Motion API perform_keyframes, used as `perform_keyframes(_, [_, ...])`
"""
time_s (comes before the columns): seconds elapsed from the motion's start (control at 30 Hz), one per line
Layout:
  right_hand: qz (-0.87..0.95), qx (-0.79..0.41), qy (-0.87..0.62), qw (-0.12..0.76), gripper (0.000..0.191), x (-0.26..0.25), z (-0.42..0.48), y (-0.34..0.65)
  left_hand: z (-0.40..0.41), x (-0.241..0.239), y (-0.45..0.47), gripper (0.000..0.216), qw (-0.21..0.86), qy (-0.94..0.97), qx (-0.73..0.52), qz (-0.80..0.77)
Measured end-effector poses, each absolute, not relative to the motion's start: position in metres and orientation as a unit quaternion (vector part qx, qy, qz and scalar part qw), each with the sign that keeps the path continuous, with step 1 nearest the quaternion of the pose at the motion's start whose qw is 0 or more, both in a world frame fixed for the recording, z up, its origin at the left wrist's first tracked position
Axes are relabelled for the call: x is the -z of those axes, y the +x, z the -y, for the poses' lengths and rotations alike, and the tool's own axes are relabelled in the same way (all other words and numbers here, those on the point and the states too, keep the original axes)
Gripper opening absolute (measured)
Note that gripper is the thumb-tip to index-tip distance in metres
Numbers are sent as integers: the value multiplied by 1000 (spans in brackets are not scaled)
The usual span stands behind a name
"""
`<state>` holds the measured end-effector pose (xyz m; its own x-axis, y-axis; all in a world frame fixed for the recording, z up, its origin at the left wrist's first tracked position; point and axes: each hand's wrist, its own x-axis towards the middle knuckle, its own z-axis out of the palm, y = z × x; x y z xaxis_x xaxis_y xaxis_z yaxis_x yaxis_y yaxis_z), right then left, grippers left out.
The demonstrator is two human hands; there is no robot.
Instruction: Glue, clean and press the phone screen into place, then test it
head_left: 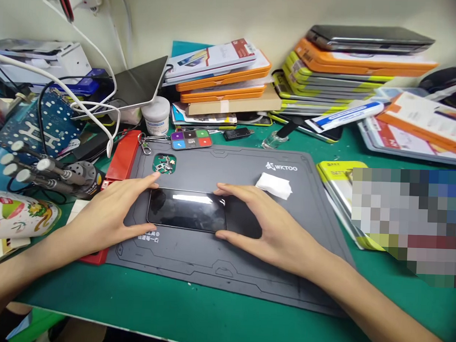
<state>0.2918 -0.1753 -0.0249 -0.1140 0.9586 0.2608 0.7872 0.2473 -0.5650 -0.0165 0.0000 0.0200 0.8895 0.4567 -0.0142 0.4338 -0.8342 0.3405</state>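
A black phone (187,210) lies screen up on a grey work mat (225,260) marked WKTOO. My left hand (110,214) grips the phone's left end between forefinger and thumb. At the right end my right hand (261,224) does the same, forefinger on the far edge and thumb on the near edge. A folded white wipe (274,185) rests on the mat just beyond my right hand. A small tray recess (164,164) in the mat holds tiny metal parts, just past my left forefinger.
Stacks of orange and yellow boxes (224,73) line the back wall, a dark phone (367,38) on top. A white jar (155,115), coloured key tag (190,139), red case (121,160), metal tool tips (37,172), cables and circuit board (46,120) crowd the left.
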Motion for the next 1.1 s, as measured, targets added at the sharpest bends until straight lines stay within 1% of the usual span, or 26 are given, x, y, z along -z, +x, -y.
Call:
perform_keyframes(0.23, [735, -125, -598, 294, 66, 30, 177, 294, 4, -22, -16, 92, 199, 949, -34, -242])
perform_keyframes(0.43, [738, -116, -596, 295, 60, 30, 176, 291, 4, -23, -17, 93, 207, 948, -28, -242])
perform_keyframes(0.67, [744, -113, -590, 294, 61, 30, 177, 292, 4, -21, -17, 94, 221, 943, -33, -246])
perform_keyframes(1.1, [754, -108, -585, 279, 61, 31, 178, 292, 5, -22, -18, 90, 197, 947, -31, -250])
